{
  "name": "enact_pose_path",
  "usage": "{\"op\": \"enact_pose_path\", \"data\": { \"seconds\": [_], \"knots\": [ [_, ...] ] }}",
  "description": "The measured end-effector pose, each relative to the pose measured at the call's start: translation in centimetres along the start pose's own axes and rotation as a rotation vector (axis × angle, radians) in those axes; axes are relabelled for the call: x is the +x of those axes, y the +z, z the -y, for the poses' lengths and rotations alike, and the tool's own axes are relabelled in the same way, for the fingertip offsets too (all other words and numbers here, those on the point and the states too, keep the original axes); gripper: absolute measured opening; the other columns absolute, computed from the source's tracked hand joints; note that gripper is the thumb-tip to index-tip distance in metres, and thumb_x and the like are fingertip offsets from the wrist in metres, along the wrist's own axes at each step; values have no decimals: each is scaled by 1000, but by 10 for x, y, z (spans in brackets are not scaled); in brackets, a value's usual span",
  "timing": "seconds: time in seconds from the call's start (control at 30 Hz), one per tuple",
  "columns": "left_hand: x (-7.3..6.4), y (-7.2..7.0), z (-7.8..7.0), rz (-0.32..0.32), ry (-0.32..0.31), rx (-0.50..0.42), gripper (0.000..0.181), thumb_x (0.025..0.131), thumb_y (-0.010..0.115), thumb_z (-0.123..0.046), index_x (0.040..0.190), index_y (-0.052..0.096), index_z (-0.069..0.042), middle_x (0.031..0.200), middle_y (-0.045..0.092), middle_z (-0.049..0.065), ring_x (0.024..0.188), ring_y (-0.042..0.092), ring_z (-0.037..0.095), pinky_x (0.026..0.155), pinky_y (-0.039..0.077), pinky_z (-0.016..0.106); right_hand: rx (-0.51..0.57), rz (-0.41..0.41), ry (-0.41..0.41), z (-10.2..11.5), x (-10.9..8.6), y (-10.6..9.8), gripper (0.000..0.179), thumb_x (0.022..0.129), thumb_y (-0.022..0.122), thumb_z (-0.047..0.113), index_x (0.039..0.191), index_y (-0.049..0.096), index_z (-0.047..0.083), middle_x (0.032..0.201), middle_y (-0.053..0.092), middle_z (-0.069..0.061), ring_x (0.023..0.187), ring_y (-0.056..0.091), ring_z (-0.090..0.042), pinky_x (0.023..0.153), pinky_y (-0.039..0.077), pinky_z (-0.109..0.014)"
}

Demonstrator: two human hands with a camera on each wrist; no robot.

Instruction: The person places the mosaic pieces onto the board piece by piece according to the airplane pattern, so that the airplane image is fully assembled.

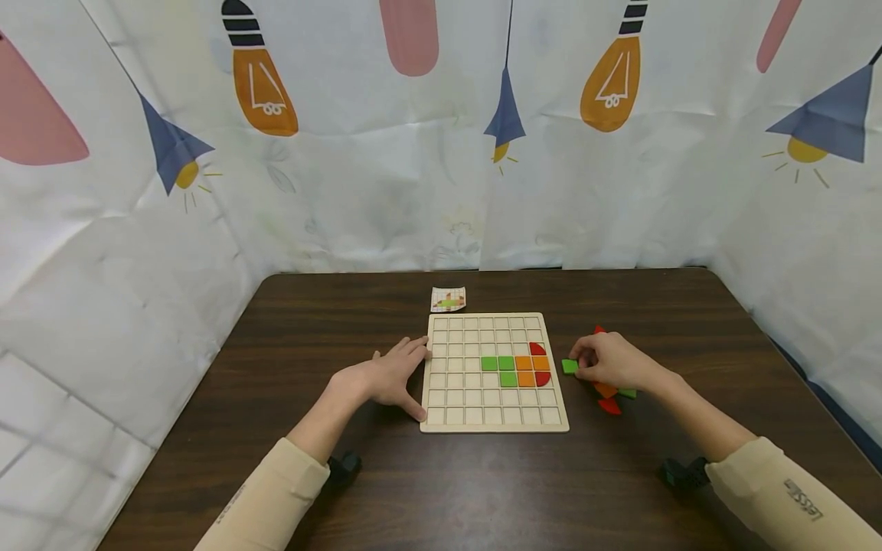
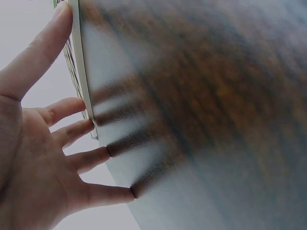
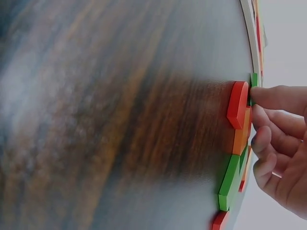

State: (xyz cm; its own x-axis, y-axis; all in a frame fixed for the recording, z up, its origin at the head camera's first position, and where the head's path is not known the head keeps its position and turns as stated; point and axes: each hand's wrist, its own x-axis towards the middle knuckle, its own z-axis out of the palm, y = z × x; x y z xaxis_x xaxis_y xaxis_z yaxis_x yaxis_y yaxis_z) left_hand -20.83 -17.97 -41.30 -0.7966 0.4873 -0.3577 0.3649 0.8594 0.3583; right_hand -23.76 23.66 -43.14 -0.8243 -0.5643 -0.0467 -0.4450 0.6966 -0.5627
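A pale wooden grid board (image 1: 455,399) lies on the table with green, orange and red tiles set in cells on its right half. Along the board's left edge my left hand (image 1: 386,376) rests with fingers spread, its thumb at the lower corner. In the left wrist view, the thumb and two fingertips meet the board's side. To the right of the board, my right hand (image 1: 616,363) pinches a green square tile (image 1: 569,366) between thumb and fingers. Under and around that hand lie loose tiles, including a red one (image 1: 609,406) and an orange one (image 1: 605,389).
A small pattern card (image 1: 449,299) with a coloured grid design lies behind the board. The dark wooden table (image 1: 482,490) reaches back to a white printed curtain (image 1: 386,199). In the right wrist view, a red rounded tile (image 3: 238,105) and a green tile (image 3: 230,182) stand near the fingers.
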Motion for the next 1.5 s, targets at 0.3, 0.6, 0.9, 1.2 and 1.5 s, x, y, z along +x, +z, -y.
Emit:
{"op": "enact_pose_path", "data": {
  "seconds": [0.3,0.6,0.9,1.2,1.5],
  "knots": [
    [-1,1,-1,-4,0,-8,97,76,91,-47,150,42,-10,170,13,14,155,7,39,108,19,78,-6,-27,1,4,1,-2,15,92,76,8,104,70,1,78,63,6,68,58,-11,63,51,-29],
    [-2,0,-1,-7,1,-7,97,76,91,-47,150,42,-9,170,13,14,155,7,40,108,19,78,15,-25,4,13,5,-3,18,92,76,10,107,72,0,85,70,4,75,64,-10,67,55,-30],
    [-1,-1,0,-2,6,-7,97,76,91,-48,150,42,-9,170,12,14,155,7,40,108,19,79,45,-38,-19,24,13,1,20,91,78,10,108,73,2,86,69,5,78,64,-12,68,55,-31],
    [0,0,1,-5,6,-12,98,75,91,-48,150,41,-9,170,12,14,155,7,40,108,18,79,73,-36,-50,33,19,9,20,91,77,8,109,73,2,85,69,6,77,64,-11,67,54,-31],
    [0,0,0,-4,3,-8,97,76,91,-47,150,41,-9,170,12,14,155,7,40,108,18,79,88,-24,-81,43,25,18,20,89,78,8,108,73,3,82,67,8,76,62,-11,68,54,-30]
  ]
}}
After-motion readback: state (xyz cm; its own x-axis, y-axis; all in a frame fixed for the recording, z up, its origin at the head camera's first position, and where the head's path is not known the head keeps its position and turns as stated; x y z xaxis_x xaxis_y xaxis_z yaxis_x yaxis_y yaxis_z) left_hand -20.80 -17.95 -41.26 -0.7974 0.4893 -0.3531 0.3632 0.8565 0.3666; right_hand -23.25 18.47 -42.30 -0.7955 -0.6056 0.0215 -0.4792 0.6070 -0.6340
